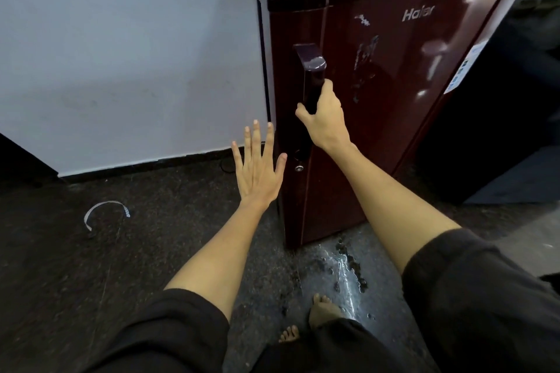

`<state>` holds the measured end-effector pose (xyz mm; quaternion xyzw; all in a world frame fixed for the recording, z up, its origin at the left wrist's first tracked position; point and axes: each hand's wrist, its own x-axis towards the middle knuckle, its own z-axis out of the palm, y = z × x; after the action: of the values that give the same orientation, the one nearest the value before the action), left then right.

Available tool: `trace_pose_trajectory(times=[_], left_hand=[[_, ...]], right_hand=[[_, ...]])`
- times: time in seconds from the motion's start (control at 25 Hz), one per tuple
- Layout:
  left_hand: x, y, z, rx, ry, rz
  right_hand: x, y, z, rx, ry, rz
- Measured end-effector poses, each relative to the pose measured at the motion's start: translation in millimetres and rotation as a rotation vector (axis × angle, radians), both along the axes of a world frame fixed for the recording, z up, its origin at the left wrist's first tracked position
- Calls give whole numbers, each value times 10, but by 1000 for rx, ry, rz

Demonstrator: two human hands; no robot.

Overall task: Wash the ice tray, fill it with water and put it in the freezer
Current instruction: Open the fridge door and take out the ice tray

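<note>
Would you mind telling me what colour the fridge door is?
The glossy fridge door is dark maroon, seen in the head view.

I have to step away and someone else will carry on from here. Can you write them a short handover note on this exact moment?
Right hand: closed around the vertical door handle of the maroon Haier fridge.
Left hand: open, fingers spread, holding nothing, beside the door's handle edge.
Ice tray: not in view, so washing and filling cannot be confirmed.
Fridge door looks shut or nearly so; the inside is not visible.
Puddle of water on the floor in front of the fridge, near bare feet: slip risk.
Left to do: judging by the view, locate the tray and confirm it is in the freezer.
</note>
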<state>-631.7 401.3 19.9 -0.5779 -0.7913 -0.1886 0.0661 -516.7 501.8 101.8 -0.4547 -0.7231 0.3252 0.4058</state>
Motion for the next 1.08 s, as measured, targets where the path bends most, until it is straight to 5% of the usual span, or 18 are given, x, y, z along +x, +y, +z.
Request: trace_pose_trajectory(times=[1.08], left_hand=[[2233, -1114, 114, 147, 157, 76]], right_hand=[[2887, -1194, -282, 47, 142, -7]])
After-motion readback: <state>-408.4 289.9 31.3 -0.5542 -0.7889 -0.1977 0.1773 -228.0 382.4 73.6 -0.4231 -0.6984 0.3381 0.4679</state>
